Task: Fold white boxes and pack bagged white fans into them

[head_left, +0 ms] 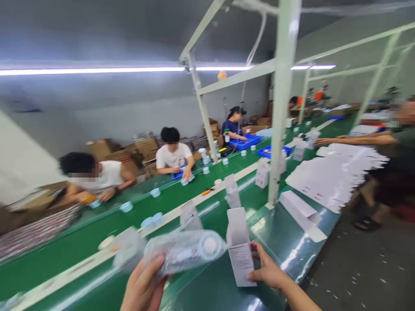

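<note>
While the left hand (142, 283) wraps the near-left end of a clear-bagged item (184, 252), thumb over the film and fingers curled round it, the right hand (264, 270) pinches an upright white carton (241, 261) by its lower right edge, thumb on the printed near face. The bagged item lies roughly level, its right tip just beside the carton's left wall; whether they touch I cannot tell. A light, low hold looks right for the carton, since thin card would likely bow under a hard squeeze and its raised top panels need to stay spread. The bagged item would probably steer best with its loose film gathered close and its free end supported against dipping.

Outward, the green bench (207, 287) spreads beneath both hands. Far left, more white cartons (190, 216) line a pale strip (74, 270), the boundary with the belt (97, 233). On the far right, an upright post (275, 142) limits reach, with a folded white carton blank (303, 214) beyond it. The bench's right edge drops to the floor (350, 280), so elbow swing seems safer kept inside that line.
</note>
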Action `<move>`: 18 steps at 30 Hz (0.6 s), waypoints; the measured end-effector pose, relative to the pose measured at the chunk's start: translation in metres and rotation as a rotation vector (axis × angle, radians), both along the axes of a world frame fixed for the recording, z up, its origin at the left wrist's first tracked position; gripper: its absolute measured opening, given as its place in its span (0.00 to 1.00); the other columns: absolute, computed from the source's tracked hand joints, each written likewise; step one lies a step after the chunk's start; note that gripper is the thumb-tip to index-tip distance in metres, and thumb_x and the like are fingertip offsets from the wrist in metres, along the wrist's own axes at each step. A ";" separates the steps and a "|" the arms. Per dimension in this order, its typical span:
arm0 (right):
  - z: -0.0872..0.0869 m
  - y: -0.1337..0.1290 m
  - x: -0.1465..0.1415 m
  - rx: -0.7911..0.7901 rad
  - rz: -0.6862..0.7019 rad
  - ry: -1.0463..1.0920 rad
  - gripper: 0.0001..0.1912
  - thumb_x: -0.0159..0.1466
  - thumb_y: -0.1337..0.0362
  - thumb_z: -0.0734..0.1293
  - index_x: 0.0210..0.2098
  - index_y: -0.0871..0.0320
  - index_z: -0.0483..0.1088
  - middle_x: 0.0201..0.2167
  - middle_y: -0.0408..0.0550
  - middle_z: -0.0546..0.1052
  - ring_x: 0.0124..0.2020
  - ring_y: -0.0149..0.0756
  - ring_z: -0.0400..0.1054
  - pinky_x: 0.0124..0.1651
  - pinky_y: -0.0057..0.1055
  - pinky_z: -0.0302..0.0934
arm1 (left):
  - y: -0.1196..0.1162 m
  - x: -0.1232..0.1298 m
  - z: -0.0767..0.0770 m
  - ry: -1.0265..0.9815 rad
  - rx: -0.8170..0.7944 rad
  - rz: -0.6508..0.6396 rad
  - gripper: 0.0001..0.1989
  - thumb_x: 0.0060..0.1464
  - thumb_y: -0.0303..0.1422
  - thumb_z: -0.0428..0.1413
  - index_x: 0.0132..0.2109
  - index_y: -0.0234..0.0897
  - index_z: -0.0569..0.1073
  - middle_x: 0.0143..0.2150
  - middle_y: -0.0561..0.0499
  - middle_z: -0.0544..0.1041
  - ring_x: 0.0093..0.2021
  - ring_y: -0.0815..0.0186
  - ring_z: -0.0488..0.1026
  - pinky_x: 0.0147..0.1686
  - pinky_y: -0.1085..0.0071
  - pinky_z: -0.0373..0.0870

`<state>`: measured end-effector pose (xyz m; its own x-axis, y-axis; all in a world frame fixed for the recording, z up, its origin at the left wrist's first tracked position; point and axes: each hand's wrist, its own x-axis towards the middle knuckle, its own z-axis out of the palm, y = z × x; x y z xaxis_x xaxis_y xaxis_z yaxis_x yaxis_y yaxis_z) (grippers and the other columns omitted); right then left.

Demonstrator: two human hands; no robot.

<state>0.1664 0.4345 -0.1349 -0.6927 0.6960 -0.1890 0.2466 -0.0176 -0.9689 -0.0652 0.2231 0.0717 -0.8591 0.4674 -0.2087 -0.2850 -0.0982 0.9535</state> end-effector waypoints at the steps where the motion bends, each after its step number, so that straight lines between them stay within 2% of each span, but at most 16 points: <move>1: -0.004 -0.021 -0.021 -0.099 0.092 0.122 0.45 0.40 0.66 0.72 0.57 0.52 0.55 0.54 0.53 0.71 0.54 0.47 0.67 0.53 0.42 0.66 | -0.004 0.001 0.010 -0.017 0.058 0.032 0.23 0.22 0.36 0.70 0.32 0.33 0.76 0.29 0.51 0.78 0.28 0.62 0.73 0.23 0.71 0.71; 3: -0.012 -0.058 -0.060 -0.234 0.203 0.254 0.45 0.41 0.65 0.72 0.57 0.52 0.54 0.51 0.54 0.72 0.52 0.48 0.69 0.52 0.44 0.66 | -0.010 0.006 0.023 -0.017 0.088 0.095 0.23 0.24 0.35 0.69 0.33 0.32 0.75 0.28 0.51 0.77 0.26 0.65 0.71 0.22 0.73 0.69; 4: -0.016 -0.075 -0.077 -0.244 0.230 0.254 0.45 0.41 0.65 0.72 0.57 0.52 0.55 0.51 0.54 0.72 0.51 0.48 0.70 0.51 0.44 0.66 | -0.014 0.009 0.025 -0.004 0.083 0.091 0.23 0.26 0.36 0.69 0.34 0.32 0.75 0.28 0.51 0.77 0.26 0.65 0.71 0.22 0.72 0.70; 6: -0.022 -0.101 -0.105 -0.206 0.268 0.224 0.43 0.40 0.65 0.73 0.55 0.52 0.58 0.51 0.54 0.72 0.53 0.51 0.68 0.52 0.46 0.65 | -0.026 0.014 0.021 0.072 0.025 0.039 0.20 0.32 0.38 0.67 0.35 0.32 0.75 0.28 0.51 0.77 0.26 0.66 0.71 0.24 0.71 0.70; 8: -0.028 -0.119 -0.121 -0.169 0.312 0.201 0.43 0.39 0.66 0.74 0.54 0.52 0.60 0.52 0.55 0.71 0.55 0.54 0.66 0.55 0.48 0.62 | -0.044 0.018 0.010 0.241 -0.112 -0.010 0.14 0.39 0.38 0.63 0.32 0.33 0.74 0.25 0.53 0.74 0.24 0.67 0.68 0.24 0.72 0.68; 11: -0.036 -0.133 -0.127 -0.108 0.362 0.162 0.43 0.38 0.70 0.71 0.54 0.54 0.61 0.55 0.56 0.69 0.58 0.57 0.63 0.61 0.50 0.55 | -0.074 0.020 -0.004 0.608 -0.404 0.038 0.05 0.43 0.31 0.56 0.29 0.36 0.74 0.22 0.55 0.71 0.25 0.68 0.66 0.27 0.74 0.64; 14: -0.047 -0.136 -0.123 0.039 0.393 0.094 0.43 0.38 0.71 0.67 0.55 0.56 0.60 0.58 0.57 0.67 0.61 0.55 0.61 0.65 0.47 0.51 | -0.093 0.026 -0.009 0.884 -0.567 0.025 0.07 0.43 0.26 0.51 0.29 0.38 0.73 0.27 0.53 0.74 0.30 0.66 0.68 0.31 0.74 0.63; 16: -0.053 -0.135 -0.120 0.143 0.430 0.056 0.43 0.40 0.71 0.66 0.57 0.57 0.58 0.59 0.57 0.66 0.61 0.53 0.61 0.65 0.44 0.53 | -0.095 0.030 -0.010 0.942 -0.573 -0.034 0.07 0.44 0.25 0.50 0.28 0.38 0.72 0.29 0.52 0.74 0.32 0.66 0.69 0.33 0.74 0.64; 18: -0.055 -0.132 -0.118 0.194 0.491 0.023 0.44 0.42 0.71 0.66 0.59 0.57 0.54 0.60 0.58 0.65 0.62 0.52 0.60 0.64 0.43 0.53 | -0.092 0.031 -0.011 0.852 -0.541 -0.005 0.06 0.44 0.26 0.50 0.28 0.38 0.71 0.27 0.53 0.73 0.30 0.67 0.68 0.31 0.74 0.64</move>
<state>0.0487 0.3025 -0.1899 -0.9484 0.3091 -0.0700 0.1595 0.2744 -0.9483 -0.0340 0.1311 0.0604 -0.8193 0.4954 0.2886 0.5125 0.4071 0.7561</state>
